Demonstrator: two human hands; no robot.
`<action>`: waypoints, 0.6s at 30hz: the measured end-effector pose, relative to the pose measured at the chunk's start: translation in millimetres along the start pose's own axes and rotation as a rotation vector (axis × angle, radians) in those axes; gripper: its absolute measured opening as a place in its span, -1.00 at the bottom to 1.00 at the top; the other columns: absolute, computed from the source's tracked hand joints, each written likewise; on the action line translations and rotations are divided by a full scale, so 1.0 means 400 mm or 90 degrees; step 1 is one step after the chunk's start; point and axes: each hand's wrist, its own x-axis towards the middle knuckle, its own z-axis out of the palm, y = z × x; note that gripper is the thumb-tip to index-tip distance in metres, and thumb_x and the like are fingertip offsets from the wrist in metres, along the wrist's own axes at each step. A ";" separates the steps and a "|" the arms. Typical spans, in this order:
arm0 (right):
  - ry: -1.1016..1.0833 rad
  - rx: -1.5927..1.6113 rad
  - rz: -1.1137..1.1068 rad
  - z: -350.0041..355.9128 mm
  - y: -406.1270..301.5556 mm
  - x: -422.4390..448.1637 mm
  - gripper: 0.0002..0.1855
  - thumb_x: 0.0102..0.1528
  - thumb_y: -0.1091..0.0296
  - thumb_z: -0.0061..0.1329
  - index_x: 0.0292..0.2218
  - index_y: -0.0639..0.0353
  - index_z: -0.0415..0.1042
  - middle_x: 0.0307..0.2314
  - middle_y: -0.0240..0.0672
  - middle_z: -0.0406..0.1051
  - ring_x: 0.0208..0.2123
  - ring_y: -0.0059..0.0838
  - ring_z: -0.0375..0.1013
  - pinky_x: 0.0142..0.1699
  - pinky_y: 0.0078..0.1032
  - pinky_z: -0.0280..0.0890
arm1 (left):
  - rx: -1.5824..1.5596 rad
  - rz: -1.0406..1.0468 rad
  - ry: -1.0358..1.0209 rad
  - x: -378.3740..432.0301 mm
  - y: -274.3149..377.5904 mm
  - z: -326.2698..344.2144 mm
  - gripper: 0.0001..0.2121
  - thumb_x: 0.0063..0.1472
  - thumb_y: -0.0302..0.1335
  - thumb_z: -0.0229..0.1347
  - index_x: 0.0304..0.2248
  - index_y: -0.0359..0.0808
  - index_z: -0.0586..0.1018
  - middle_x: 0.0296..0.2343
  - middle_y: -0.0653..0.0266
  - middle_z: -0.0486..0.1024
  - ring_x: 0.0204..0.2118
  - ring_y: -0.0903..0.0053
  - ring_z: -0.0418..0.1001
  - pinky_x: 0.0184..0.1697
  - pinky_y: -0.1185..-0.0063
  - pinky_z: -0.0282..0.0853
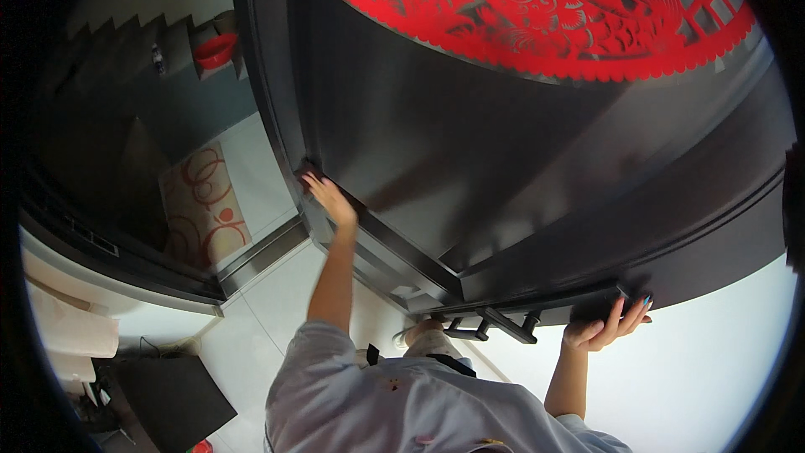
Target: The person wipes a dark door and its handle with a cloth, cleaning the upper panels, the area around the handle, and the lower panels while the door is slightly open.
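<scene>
A large dark glossy door [415, 138] fills the view before me, standing ajar. My left hand [333, 201] reaches up to its left border, with the fingers stretched out against the surface. A small dark reddish-brown patch [305, 170] shows at those fingertips; whether it is a cloth or a reflection I cannot tell. On the other side, my right hand [607, 327] rests its fingertips on the door's edge, fingers somewhat apart. Beside that hand are a dark lock plate [566, 303] and a black door handle [509, 325].
A red paper-cut decoration [534, 19] covers the door's upper part. Through the doorway lie a patterned mat [204, 207], steps [135, 44] and a red basin [215, 51]. A metal threshold [264, 255] crosses the tiled floor. A dark cabinet [170, 399] stands at lower left.
</scene>
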 end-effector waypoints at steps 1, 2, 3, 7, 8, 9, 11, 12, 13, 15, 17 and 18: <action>-0.009 -0.008 0.008 -0.003 -0.005 0.004 -0.55 0.02 0.25 -0.51 -0.17 0.30 0.27 -0.07 0.10 0.03 0.03 0.06 -0.08 0.10 -0.03 -0.46 | 0.032 0.020 0.001 -0.063 0.012 0.004 -0.50 0.20 -0.33 -0.33 0.05 -0.41 -0.15 0.04 0.01 -0.11 0.09 0.33 -0.13 0.10 0.51 -0.25; -0.018 -0.018 0.018 -0.007 -0.007 0.005 -0.55 0.03 0.25 -0.51 -0.17 0.30 0.27 -0.06 0.11 0.03 0.03 0.06 -0.08 0.10 -0.03 -0.46 | 0.037 0.023 -0.013 -0.136 0.023 0.010 -0.53 0.20 -0.40 -0.33 0.04 -0.44 -0.14 0.03 0.01 -0.10 0.09 0.33 -0.12 0.10 0.52 -0.23; -0.021 -0.027 0.023 -0.010 0.002 -0.009 -0.55 0.03 0.25 -0.51 -0.17 0.30 0.27 -0.06 0.11 0.03 0.03 0.06 -0.08 0.10 -0.03 -0.46 | 0.132 -0.030 -0.101 -0.238 0.099 0.006 -0.53 0.20 -0.40 -0.36 0.03 -0.47 -0.14 0.04 -0.01 -0.13 0.10 0.30 -0.16 0.11 0.51 -0.27; 0.019 -0.018 0.013 0.002 0.001 -0.008 -0.54 0.03 0.24 -0.51 -0.17 0.35 0.26 -0.06 0.15 -0.01 0.03 0.07 -0.09 0.10 -0.03 -0.46 | 0.053 -0.021 -0.172 -0.512 0.104 -0.003 -0.43 0.19 -0.22 -0.39 0.02 -0.52 -0.18 0.06 -0.04 -0.33 0.11 0.12 -0.36 0.11 0.38 -0.45; 0.005 -0.026 0.019 0.000 0.002 -0.008 -0.53 0.03 0.24 -0.51 -0.17 0.36 0.26 -0.06 0.16 -0.01 0.03 0.08 -0.09 0.10 -0.03 -0.46 | 0.048 -0.013 -0.168 -0.506 0.106 0.000 -0.43 0.19 -0.22 -0.39 0.02 -0.52 -0.18 0.06 -0.04 -0.33 0.11 0.12 -0.36 0.11 0.38 -0.45; -0.010 -0.035 0.026 -0.004 0.004 -0.010 -0.53 0.03 0.24 -0.51 -0.17 0.37 0.26 -0.06 0.17 0.00 0.03 0.08 -0.10 0.10 -0.03 -0.46 | 0.044 -0.050 -0.145 -0.497 0.108 0.005 -0.43 0.18 -0.21 -0.39 0.02 -0.50 -0.17 0.06 -0.01 -0.31 0.11 0.14 -0.34 0.11 0.38 -0.43; -0.002 -0.034 0.033 -0.005 0.009 -0.017 -0.53 0.04 0.22 -0.51 -0.15 0.34 0.26 -0.07 0.18 0.01 0.03 0.09 -0.09 0.10 -0.03 -0.46 | 0.028 -0.073 -0.111 -0.416 0.093 0.034 -0.44 0.18 -0.20 -0.40 0.03 -0.47 -0.16 0.06 0.02 -0.30 0.11 0.17 -0.33 0.11 0.38 -0.42; -0.007 -0.030 0.032 -0.008 0.004 -0.011 -0.53 0.04 0.22 -0.52 -0.15 0.32 0.26 -0.07 0.17 0.01 0.02 0.09 -0.09 0.10 -0.03 -0.46 | -0.150 -0.175 -0.072 -0.309 0.052 0.043 -0.45 0.19 -0.17 -0.42 0.04 -0.41 -0.15 0.07 0.07 -0.28 0.12 0.22 -0.32 0.11 0.40 -0.41; -0.011 -0.022 0.033 -0.012 -0.003 -0.001 -0.53 0.04 0.22 -0.52 -0.15 0.31 0.26 -0.07 0.16 0.01 0.02 0.09 -0.09 0.10 -0.03 -0.46 | -0.327 -0.272 -0.032 -0.195 0.025 0.037 -0.45 0.19 -0.15 -0.43 0.06 -0.35 -0.15 0.07 0.12 -0.27 0.12 0.28 -0.30 0.11 0.41 -0.40; -0.006 -0.014 0.038 -0.009 -0.009 0.001 -0.53 0.05 0.21 -0.53 -0.15 0.29 0.26 -0.07 0.13 0.02 0.02 0.09 -0.09 0.10 -0.02 -0.46 | -0.608 -0.350 -0.062 0.023 -0.008 0.009 -0.45 0.18 -0.08 -0.47 0.07 -0.21 -0.17 0.08 0.18 -0.28 0.13 0.38 -0.29 0.11 0.44 -0.40; -0.073 -0.063 0.036 -0.024 0.010 -0.013 -0.53 0.06 0.18 -0.55 -0.15 0.27 0.25 -0.07 0.09 0.04 0.02 0.09 -0.08 0.10 -0.02 -0.45 | -0.511 -0.119 -0.123 0.116 0.172 0.001 -0.42 0.16 -0.02 -0.45 0.08 -0.18 -0.18 0.09 0.22 -0.33 0.13 0.39 -0.36 0.12 0.45 -0.43; -0.054 -0.053 0.031 -0.020 0.000 -0.002 -0.52 0.07 0.16 -0.56 -0.15 0.26 0.25 -0.07 0.08 0.05 0.02 0.09 -0.07 0.10 -0.02 -0.45 | -0.365 -0.004 -0.099 0.206 0.176 -0.010 -0.41 0.16 -0.02 -0.45 0.08 -0.18 -0.17 0.09 0.22 -0.36 0.14 0.39 -0.41 0.11 0.44 -0.47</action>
